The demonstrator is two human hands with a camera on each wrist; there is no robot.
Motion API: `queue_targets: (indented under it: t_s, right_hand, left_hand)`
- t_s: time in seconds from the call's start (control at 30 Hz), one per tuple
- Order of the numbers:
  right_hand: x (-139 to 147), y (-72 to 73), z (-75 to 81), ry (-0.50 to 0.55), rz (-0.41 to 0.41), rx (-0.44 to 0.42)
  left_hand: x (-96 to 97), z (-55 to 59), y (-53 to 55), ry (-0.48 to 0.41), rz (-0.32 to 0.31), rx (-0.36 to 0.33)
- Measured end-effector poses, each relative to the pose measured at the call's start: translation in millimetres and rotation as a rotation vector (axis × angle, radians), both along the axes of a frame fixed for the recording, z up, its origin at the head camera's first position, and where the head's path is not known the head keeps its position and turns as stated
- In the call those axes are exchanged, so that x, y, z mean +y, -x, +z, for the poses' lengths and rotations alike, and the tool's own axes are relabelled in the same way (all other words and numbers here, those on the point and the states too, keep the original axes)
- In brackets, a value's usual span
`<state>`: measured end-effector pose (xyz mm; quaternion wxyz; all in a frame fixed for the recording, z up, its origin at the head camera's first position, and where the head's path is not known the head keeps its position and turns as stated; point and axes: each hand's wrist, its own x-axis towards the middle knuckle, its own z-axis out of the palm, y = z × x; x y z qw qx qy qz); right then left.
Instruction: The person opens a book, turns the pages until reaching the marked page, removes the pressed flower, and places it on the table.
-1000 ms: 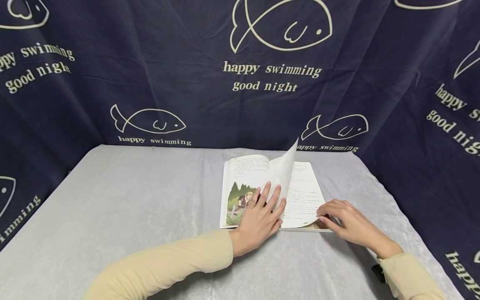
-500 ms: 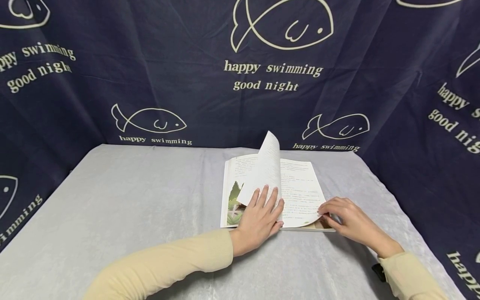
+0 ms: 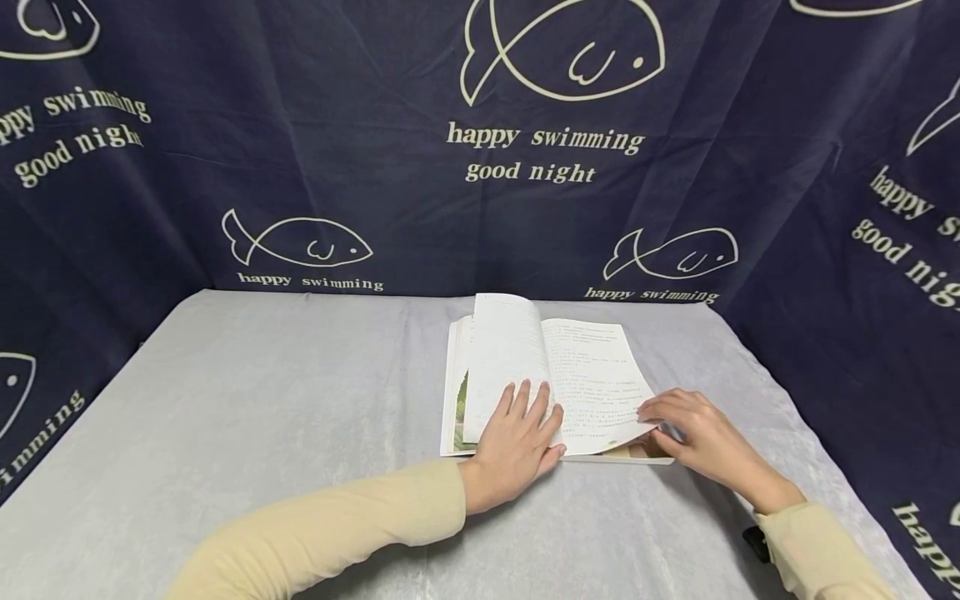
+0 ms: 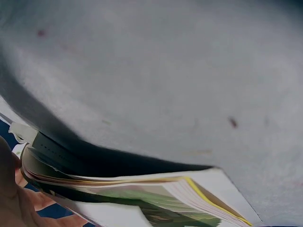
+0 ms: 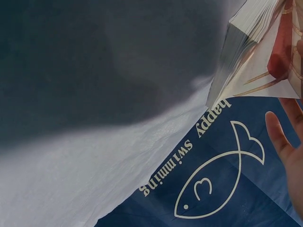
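Observation:
An open book (image 3: 596,358) lies on the table, text on its right page and a strip of green picture at the left edge. My left hand (image 3: 517,446) rests on the lower left page with fingers spread out straight. Under that hand, a white page (image 3: 504,333) is folded over to the left. My right hand (image 3: 697,433) holds the lower right corner of the right-hand page between fingers and thumb. The corner is raised, and a brownish picture shows beneath. In the right wrist view the book's thick page edge (image 5: 227,61) and a picture with a red shape appear.
A grey cloth covers the table (image 3: 300,400). Dark blue curtains (image 3: 375,125) with white fish and lettering stand behind and at both sides. A small black object (image 3: 756,543) sits at the right wrist, by the sleeve cuff.
The raised page has swung over from right to left and now lies under the left hand, covering most of the picture. The right hand's fingers have lifted the page corner slightly.

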<state>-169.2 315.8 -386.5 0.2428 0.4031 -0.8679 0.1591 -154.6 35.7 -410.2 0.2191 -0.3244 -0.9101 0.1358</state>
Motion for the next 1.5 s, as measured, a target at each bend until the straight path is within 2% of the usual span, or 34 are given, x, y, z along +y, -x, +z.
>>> queue_targets:
  t_s: [0.27,0.43,0.7,0.83,0.97,1.1,1.5]
  right_hand:
    - [-1.0,1.7,2.2,0.056,0.022,0.016]
    - [-2.3,0.9,5.5,0.075,0.005,0.013]
    - [-5.1,0.8,8.8,0.114,-0.007,0.022]
    - [-7.0,2.2,9.2,0.135,-0.01,0.046]
    - [-9.3,3.6,9.3,0.16,0.003,0.084]
    - [-10.1,4.1,9.8,0.18,0.011,0.085]
    - [-14.4,4.9,11.9,0.21,0.004,0.103]
  left_hand:
    - [-1.9,0.0,-1.0,0.02,-0.018,-0.046]
    - [-2.2,0.2,-1.3,0.005,-0.02,-0.028]
    - [-1.1,-0.7,-1.6,-0.029,0.014,0.002]
    - [0.5,0.6,-2.4,0.007,0.035,0.004]
    - [3.4,3.5,-3.0,0.073,0.064,-0.025]
    - [6.3,5.9,-3.5,0.127,0.082,-0.033]
    - [12.4,6.0,-3.9,0.111,0.09,0.025]
